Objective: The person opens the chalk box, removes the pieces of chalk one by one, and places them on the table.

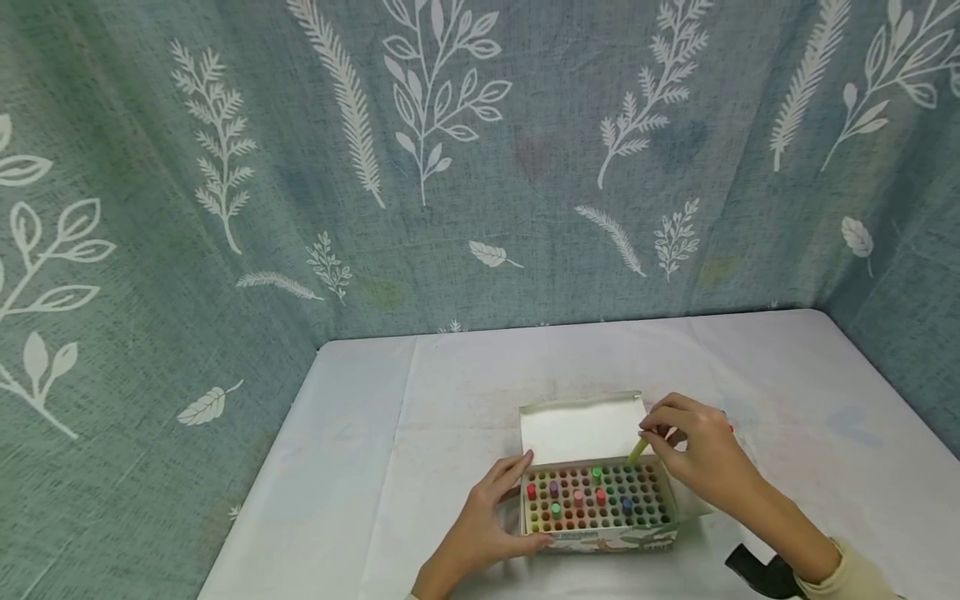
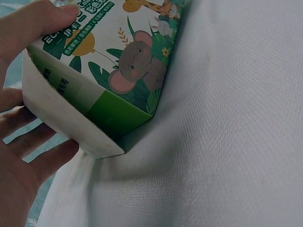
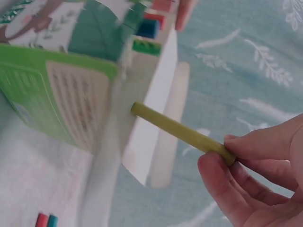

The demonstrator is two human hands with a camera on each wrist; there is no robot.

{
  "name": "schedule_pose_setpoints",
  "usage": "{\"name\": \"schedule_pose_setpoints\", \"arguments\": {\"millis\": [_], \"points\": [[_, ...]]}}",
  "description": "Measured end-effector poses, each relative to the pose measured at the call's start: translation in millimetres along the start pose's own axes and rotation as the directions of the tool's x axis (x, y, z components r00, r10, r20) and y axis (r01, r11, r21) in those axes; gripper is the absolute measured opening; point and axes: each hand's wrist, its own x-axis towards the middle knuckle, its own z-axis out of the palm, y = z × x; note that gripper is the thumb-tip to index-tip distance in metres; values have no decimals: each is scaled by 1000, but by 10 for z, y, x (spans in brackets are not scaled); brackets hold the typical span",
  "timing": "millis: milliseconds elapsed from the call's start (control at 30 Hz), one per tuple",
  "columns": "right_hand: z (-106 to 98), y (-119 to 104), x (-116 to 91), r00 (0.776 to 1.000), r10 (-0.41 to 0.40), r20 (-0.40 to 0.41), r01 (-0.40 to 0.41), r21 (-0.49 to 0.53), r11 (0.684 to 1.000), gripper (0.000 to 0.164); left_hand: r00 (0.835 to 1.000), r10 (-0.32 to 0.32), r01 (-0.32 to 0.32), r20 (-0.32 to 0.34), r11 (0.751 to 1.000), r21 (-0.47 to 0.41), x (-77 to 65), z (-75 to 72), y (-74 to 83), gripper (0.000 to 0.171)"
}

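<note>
A cardboard box (image 1: 615, 540) printed with animals and leaves stands on the table, its white lid (image 1: 581, 429) folded back. Inside is a grid of round holes, where several coloured chalk sticks stand upright, such as a blue one (image 1: 627, 506) and a purple one (image 1: 553, 488). My left hand (image 1: 487, 518) grips the box's left end, thumb on the printed front (image 2: 137, 61), fingers against the side flap (image 2: 61, 118). Thumb and fingers of my right hand (image 1: 701, 442) pinch an olive-yellow chalk stick (image 3: 177, 130) by one end. It slants down over the grid's back right part.
White cloth covers the table (image 1: 360, 467). Red and teal sticks (image 3: 41, 220) lie beyond the box's right end, mostly behind my right hand in the head view. A black curved thing (image 1: 757, 575) is by my right wrist. Leaf-patterned curtain (image 1: 525, 167) encloses the back and sides.
</note>
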Motion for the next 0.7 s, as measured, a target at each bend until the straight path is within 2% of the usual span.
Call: {"name": "schedule_pose_setpoints", "arguments": {"millis": [167, 433, 600, 700], "points": [[-147, 18, 11, 999, -2, -43, 2, -13, 1000, 29, 1000, -8, 8, 3, 1000, -13, 2, -5, -6, 93], [-323, 69, -13, 996, 56, -70, -57, -7, 998, 27, 1000, 14, -13, 11, 1000, -19, 4, -27, 30, 92], [-400, 111, -29, 994, 71, -84, -70, 10, 997, 28, 1000, 1, -1, 14, 999, -32, 2, -26, 23, 92], [-440, 144, -41, 990, 108, -86, -105, 32, 994, 27, 1000, 1, 0, 14, 999, -32, 0, -27, 23, 91]]}}
